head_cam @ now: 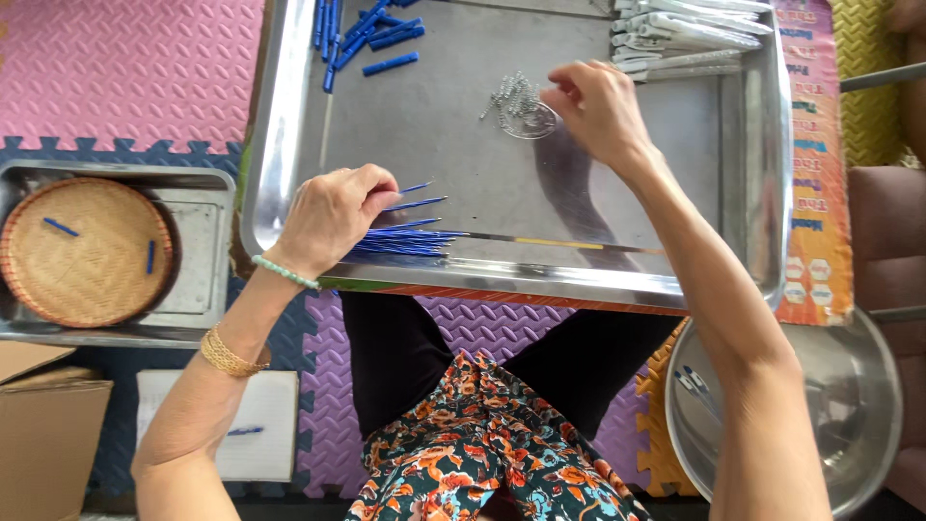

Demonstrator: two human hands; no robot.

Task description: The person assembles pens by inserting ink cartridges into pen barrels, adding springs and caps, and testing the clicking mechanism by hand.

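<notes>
floor: pink, purple and blue foam puzzle mats under me | my left: cardboard box | my right: maroon seat | light: even daylight

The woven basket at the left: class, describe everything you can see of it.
The woven basket is round, shallow and tan, seemingly plaited from bamboo or straw, with a thicker rim. It sits flat inside a rectangular metal tray on the foam floor mats, left of the big steel tray. Two short blue pieces lie apart inside it. No hand touches it.
</notes>
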